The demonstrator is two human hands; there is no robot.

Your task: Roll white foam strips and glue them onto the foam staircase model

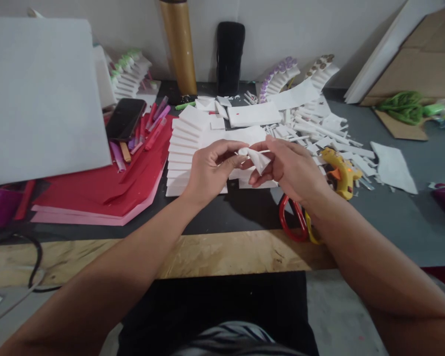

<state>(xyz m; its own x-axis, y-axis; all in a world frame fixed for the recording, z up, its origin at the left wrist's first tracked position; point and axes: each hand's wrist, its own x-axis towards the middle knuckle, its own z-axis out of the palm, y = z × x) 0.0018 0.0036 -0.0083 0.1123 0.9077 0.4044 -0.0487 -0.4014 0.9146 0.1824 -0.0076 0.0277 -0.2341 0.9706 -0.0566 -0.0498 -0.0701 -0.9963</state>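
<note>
Left hand [211,170] and right hand [289,168] raised close together just above the desk [237,212], fingertips of both clamped on a small folded piece of white paper [259,159], held between them over the dark desk top.

Nearest, along the desk's front, a bare wooden edge [222,254]. Just past it, under the right wrist, red-handled scissors [292,220], partly hidden by the forearm. Beside the right hand, a yellow glue gun [339,173] lying among white scraps [319,131]. Directly behind the left hand, a fanned stack of white strips [183,148], touching the desk. To the left, red paper sheets [107,185] on a pink layer, with pink and red pens [152,123] and a dark phone [125,118] on top. Further left, a large white board [40,94], tilted.

Further back, a flat white block [254,114], then curved fans of white pieces, one with purple tips [278,76], one with green tips [129,69]. Against the wall, an upright gold cylinder [178,44] and a black case [230,54] side by side. Far right, cardboard [422,64] and a green bundle [402,106].
</note>
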